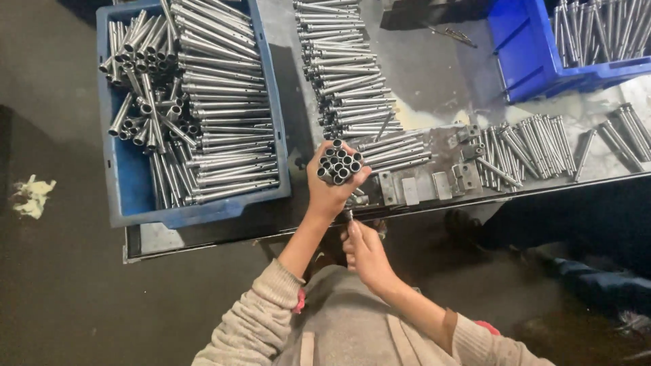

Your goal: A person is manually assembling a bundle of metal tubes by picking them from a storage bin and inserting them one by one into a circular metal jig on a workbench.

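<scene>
Your left hand [330, 190] is up at the front edge of the desk [434, 74], fingers wrapped tight round a bundle of steel tubes [340, 163] held on end, open mouths facing you; the bundle sits just in front of the loose row of tubes [339, 68] laid flat across the desk. Your right hand [366, 254] is lower, below the desk edge, fingers closed round the bottom of the bundle or a thin piece there; which one, you cannot tell from here. To the left, a shallow blue rectangular bin [129, 183] is packed with tubes, most lying side by side, a heap jumbled on end in its far left corner; at the top right stands a deeper, brighter blue bin [522, 61], more tubes in its right part. Right of your left hand, small flat metal plates [410, 190] lie along the desk edge, and beyond them another batch of short rods [529, 146] fanned out. On the dark floor at far left, a crumpled pale rag [30, 195].
</scene>
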